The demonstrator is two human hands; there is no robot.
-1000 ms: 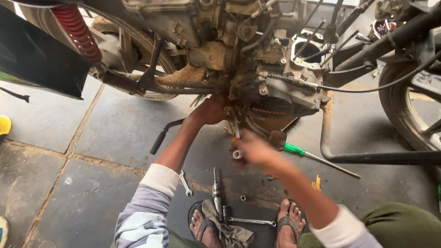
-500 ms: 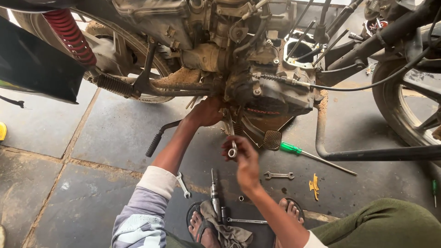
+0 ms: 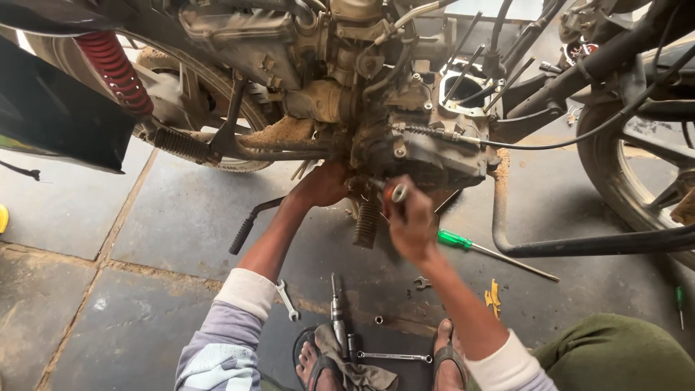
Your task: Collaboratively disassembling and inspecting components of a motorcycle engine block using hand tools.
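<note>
1. In the half second before this, my right hand (image 3: 409,228) has come up from the floor side to the underside of the motorcycle engine (image 3: 427,156), carrying a small tool with a round silvery head (image 3: 398,192). A second ago that hand sat lower and nearer to me, over the tools on the floor.
2. From that shift I judge the tool is being brought onto a fastener low on the crankcase, so the work looks to be at the seating stage; the fastener itself is hidden.
3. The right hand is curled tight around the tool's shaft, fingers closed, with only the head showing above the thumb side.
4. My left hand (image 3: 322,185) has stayed pressed against the lower left of the engine case, just left of the tool. Its fingers are tucked under the case, so I cannot tell whether they grip anything.
5. The tool's long axis seems to run up and slightly away from me, head end toward the engine, but the grip hides most of it.
6. Just right of the right hand a green-handled screwdriver (image 3: 492,253) lies on the stone floor (image 3: 145,239), handle to the left, blade pointing right and nearer.
7. Near my feet lie a small spanner (image 3: 287,300), a ratchet-like tool (image 3: 337,315) and a rag (image 3: 355,369).
</note>
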